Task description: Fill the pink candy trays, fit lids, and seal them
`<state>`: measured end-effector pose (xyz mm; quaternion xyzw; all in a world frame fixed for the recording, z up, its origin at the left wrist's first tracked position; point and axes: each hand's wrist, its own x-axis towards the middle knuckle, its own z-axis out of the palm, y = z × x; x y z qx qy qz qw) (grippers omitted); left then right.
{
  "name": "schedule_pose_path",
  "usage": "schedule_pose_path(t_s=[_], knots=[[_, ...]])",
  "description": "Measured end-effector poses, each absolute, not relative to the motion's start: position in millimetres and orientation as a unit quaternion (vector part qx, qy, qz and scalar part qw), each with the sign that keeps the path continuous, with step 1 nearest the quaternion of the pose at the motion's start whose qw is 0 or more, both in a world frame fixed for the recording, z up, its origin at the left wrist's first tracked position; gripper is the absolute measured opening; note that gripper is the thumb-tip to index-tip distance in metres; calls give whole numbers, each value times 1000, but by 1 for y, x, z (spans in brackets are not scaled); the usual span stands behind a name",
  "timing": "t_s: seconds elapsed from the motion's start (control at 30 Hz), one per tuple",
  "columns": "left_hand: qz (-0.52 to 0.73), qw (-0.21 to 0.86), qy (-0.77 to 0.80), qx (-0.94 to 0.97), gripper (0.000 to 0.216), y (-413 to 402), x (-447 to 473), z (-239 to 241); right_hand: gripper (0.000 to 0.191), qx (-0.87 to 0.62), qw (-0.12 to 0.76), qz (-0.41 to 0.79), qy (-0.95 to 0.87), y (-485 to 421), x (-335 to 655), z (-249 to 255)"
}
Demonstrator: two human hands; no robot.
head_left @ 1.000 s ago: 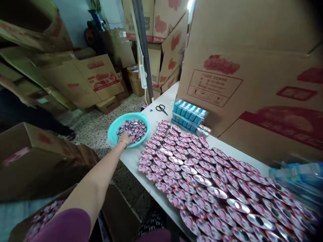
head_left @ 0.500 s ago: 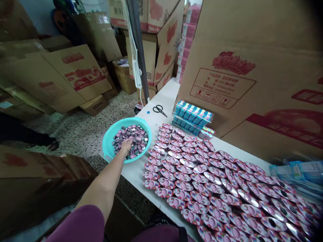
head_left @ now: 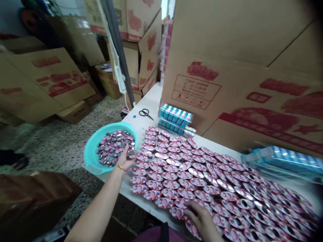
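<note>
My left hand [head_left: 126, 159] is over the near right rim of a turquoise basin [head_left: 91, 148], its fingers closed around a few small round discs [head_left: 131, 153], silver and dark. Many similar pink and silver discs [head_left: 113, 145] fill the basin. My right hand [head_left: 203, 220] hovers low over the front rows of oval printed pieces [head_left: 169, 193], thumb and fingers apart, with nothing visible between them. Pink circles sit in the middle of many oval pieces; several at the right show a dark round hole [head_left: 244, 203] instead.
Black scissors [head_left: 145, 113] and a small blue cap [head_left: 134, 116] lie behind the basin. Clear packs of blue items [head_left: 175, 117] stand along a large cardboard box [head_left: 202, 50]. A grey post [head_left: 118, 50] with a white power strip rises at the table's left edge. Cartons crowd the floor.
My left hand has risen from among the discs toward the basin's right rim, with discs in its fingers. My right hand has come into view over the oval pieces. The view has turned right.
</note>
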<state>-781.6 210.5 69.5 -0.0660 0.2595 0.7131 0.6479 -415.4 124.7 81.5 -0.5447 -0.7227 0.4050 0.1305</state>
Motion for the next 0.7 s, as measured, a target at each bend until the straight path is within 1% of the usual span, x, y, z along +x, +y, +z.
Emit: schedule_pose_path(t_s=[0.13,0.23,0.33,0.43,0.5,0.57,0.63,0.7], knots=[[675,695,226,-98,19,202,-734,67,25,-498,112,402,-760,148,-449,94],[661,709,216,-117,17,185,-721,58,21,-479,131,367,-787,188,-466,95],[648,711,235,-136,12,159,-721,50,23,-480,154,289,-814,249,-500,95],[652,687,287,-146,8,130,-725,43,25,-458,146,167,-861,314,-553,96],[654,673,309,-153,8,110,-729,37,26,-445,96,80,-887,351,-590,93],[658,663,317,-164,10,93,-734,29,26,-451,4,5,-892,379,-621,86],[661,655,320,-179,15,77,-740,22,26,-463,-80,-40,-882,398,-643,74],[662,648,323,-194,20,65,-745,17,27,-466,-119,-58,-875,409,-656,60]])
